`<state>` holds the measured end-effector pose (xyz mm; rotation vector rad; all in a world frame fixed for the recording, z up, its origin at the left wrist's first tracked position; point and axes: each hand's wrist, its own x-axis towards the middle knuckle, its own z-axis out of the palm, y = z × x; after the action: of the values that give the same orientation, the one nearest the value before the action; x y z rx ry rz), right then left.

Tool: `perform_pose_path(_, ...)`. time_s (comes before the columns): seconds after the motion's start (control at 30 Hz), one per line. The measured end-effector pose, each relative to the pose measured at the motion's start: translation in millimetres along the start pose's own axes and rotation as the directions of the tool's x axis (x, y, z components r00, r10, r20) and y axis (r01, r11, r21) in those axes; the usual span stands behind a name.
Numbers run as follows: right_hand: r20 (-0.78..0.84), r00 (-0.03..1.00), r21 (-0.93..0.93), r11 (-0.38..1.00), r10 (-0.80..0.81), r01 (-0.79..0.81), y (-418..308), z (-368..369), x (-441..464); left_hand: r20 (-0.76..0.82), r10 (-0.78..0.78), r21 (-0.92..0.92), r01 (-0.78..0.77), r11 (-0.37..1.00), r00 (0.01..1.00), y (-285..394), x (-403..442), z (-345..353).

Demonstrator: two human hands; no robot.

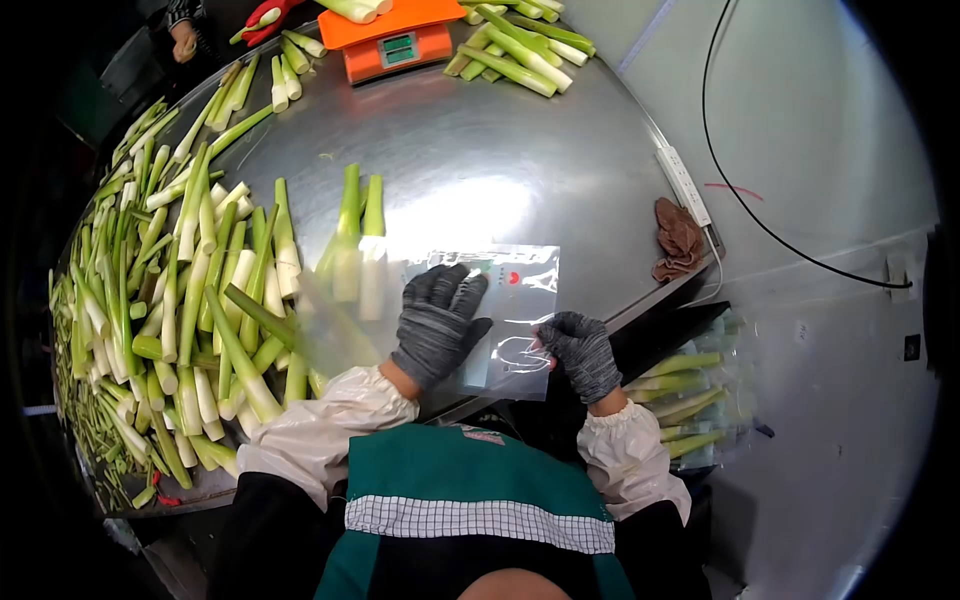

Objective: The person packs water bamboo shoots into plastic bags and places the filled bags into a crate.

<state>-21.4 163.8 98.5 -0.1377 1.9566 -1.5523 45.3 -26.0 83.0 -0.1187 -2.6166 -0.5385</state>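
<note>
A clear plastic bag [525, 290] with small printed marks and a red dot lies at the table's near edge. My left hand [438, 328], in a grey knit glove, rests flat on it with the fingers stretched out and the thumb apart. At the bag's right edge, my right hand [582, 358], gloved alike, pinches the film between thumb and fingers. Two green-and-white stalks [350, 215], which look like water bamboo shoots, lie just beyond my left hand. Their white ends are seen through the film.
A large heap of similar stalks [190, 310] covers the table's left side. An orange scale [400, 55] stands at the back beside more stalks [520, 55]. A brown cloth [679, 240] and a power strip [683, 185] sit along the right edge. Bagged stalks [685, 400] lie lower right. Another person's hand [184, 42] shows at upper left.
</note>
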Motion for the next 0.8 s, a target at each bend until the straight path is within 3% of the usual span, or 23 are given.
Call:
perform_pose_path(0.03, -0.009, 1.000, 0.093, 0.995, -0.027, 0.028, 2, 1, 0, -0.018, -0.148, -0.054, 0.147, 0.988, 0.989, 5, 0, -7)
perform_pose_path(0.07, -0.038, 0.998, 0.155, 0.987, -0.048, 0.053, 4, 6, 0, 0.007, -0.185, -0.175, 0.183, 0.967, 0.983, 11, -1, -13)
perform_pose_path(0.1, -0.044, 0.998, 0.154, 0.987, -0.049, 0.055, 5, 10, -1, 0.007, -0.181, -0.179, 0.179, 0.967, 0.984, 18, -1, -21)
perform_pose_path(0.17, -0.023, 0.999, 0.321, 0.946, -0.040, 0.045, 6, 21, -1, 0.349, -0.307, -0.302, 0.416, 0.858, 0.886, 33, 1, -36)
perform_pose_path(0.2, -0.030, 0.998, 0.354, 0.934, -0.046, 0.054, 6, 28, 1, 0.405, -0.311, -0.253, 0.432, 0.865, 0.860, 40, 3, -40)
perform_pose_path(0.37, -0.007, 1.000, 0.425, 0.905, 0.008, -0.004, -22, 48, 0, 0.374, -0.315, -0.214, 0.412, 0.886, 0.872, 47, 8, -47)
perform_pose_path(0.43, -0.075, 0.983, 0.407, 0.895, -0.164, 0.181, -36, 60, 1, 0.462, -0.269, -0.488, 0.495, 0.719, 0.845, 50, 16, -51)
perform_pose_path(0.47, -0.093, 0.965, 0.415, 0.871, -0.246, 0.262, -41, 63, 4, 0.495, -0.290, -0.517, 0.546, 0.659, 0.819, 48, 16, -48)
perform_pose_path(0.5, -0.088, 0.962, 0.413, 0.870, -0.257, 0.270, -49, 65, 6, 0.485, -0.293, -0.518, 0.541, 0.663, 0.824, 46, 16, -46)
perform_pose_path(0.57, -0.076, 0.950, 0.508, 0.808, -0.302, 0.298, -67, 69, 9, 0.187, -0.339, -0.679, 0.371, 0.634, 0.922, 37, 17, -47)
perform_pose_path(0.6, -0.041, 0.939, 0.520, 0.795, -0.341, 0.311, -70, 70, 12, 0.077, -0.309, -0.580, 0.295, 0.759, 0.948, 34, 17, -52)
perform_pose_path(0.63, -0.039, 0.936, 0.519, 0.793, -0.349, 0.317, -70, 72, 16, 0.069, -0.307, -0.579, 0.289, 0.763, 0.949, 30, 17, -57)
perform_pose_path(0.7, 0.020, 0.859, 0.509, 0.744, -0.512, 0.432, -64, 79, 30, 0.294, -0.364, -0.650, 0.465, 0.601, 0.883, 17, 18, -65)
perform_pose_path(0.77, 0.054, 0.876, 0.409, 0.811, -0.479, 0.418, -59, 85, 42, 0.296, -0.394, -0.580, 0.491, 0.650, 0.870, 6, 17, -64)
perform_pose_path(0.8, 0.061, 0.865, 0.379, 0.813, -0.498, 0.441, -59, 88, 47, 0.402, -0.456, -0.736, 0.577, 0.355, 0.794, 2, 17, -64)
